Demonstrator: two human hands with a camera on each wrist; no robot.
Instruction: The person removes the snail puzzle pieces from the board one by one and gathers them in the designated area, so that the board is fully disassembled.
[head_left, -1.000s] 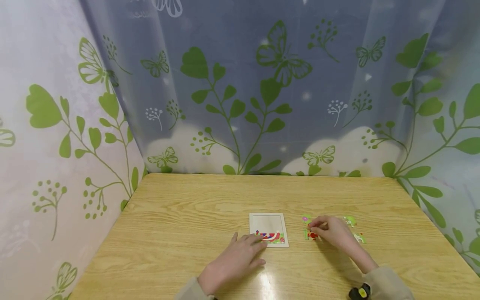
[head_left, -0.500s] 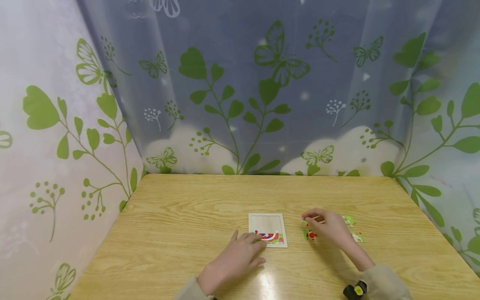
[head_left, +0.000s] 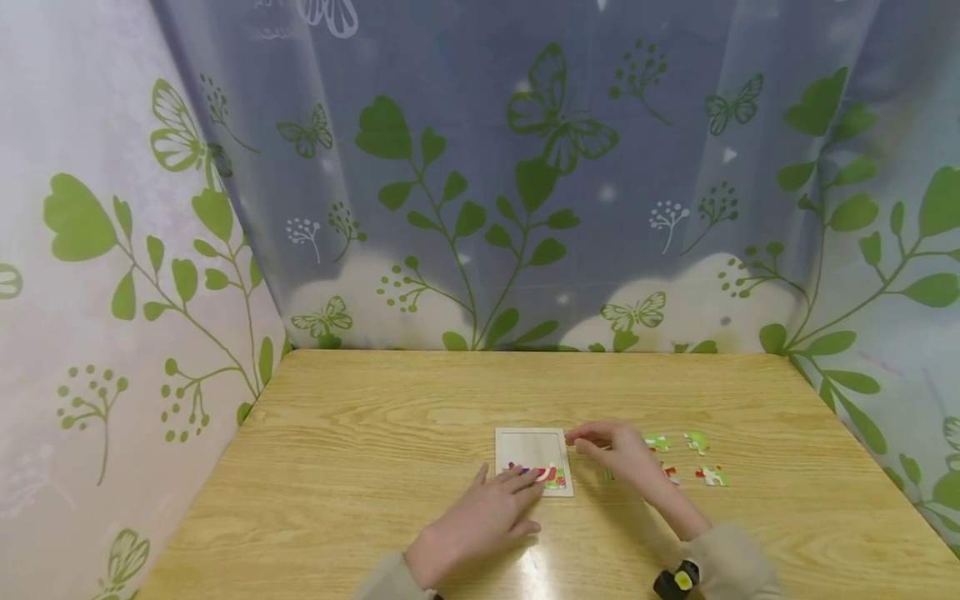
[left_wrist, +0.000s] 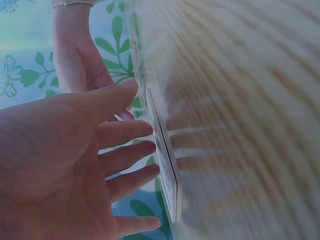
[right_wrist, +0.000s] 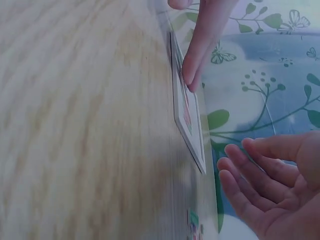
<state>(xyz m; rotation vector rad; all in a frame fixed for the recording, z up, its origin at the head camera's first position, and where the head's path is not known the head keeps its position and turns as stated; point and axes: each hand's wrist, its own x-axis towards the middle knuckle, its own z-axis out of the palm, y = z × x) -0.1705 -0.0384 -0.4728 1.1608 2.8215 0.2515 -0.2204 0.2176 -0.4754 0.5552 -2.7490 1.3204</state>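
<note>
A square wooden puzzle tray (head_left: 530,432) lies on the table, with red, blue and green pieces (head_left: 557,478) along its near edge. My left hand (head_left: 483,512) rests spread on the near left of the tray, fingertips touching the fitted pieces. At the tray's right edge, my right hand (head_left: 622,458) pinches a small puzzle piece between thumb and forefinger; the fingers mostly hide it. In the right wrist view, the thumb and forefinger tips of the right hand (right_wrist: 272,182) come together beside the tray (right_wrist: 187,127).
Loose puzzle pieces lie right of the tray, among them a green one (head_left: 696,442) and a green-and-white one (head_left: 711,476). Another (head_left: 657,443) shows just behind my right hand. The wooden table (head_left: 360,417) meets a patterned curtain (head_left: 450,208) at the back.
My right hand has picked up the green piece with a pink flower and moved left with it to the tray's edge. The left hand has shifted slightly right over the tray.
</note>
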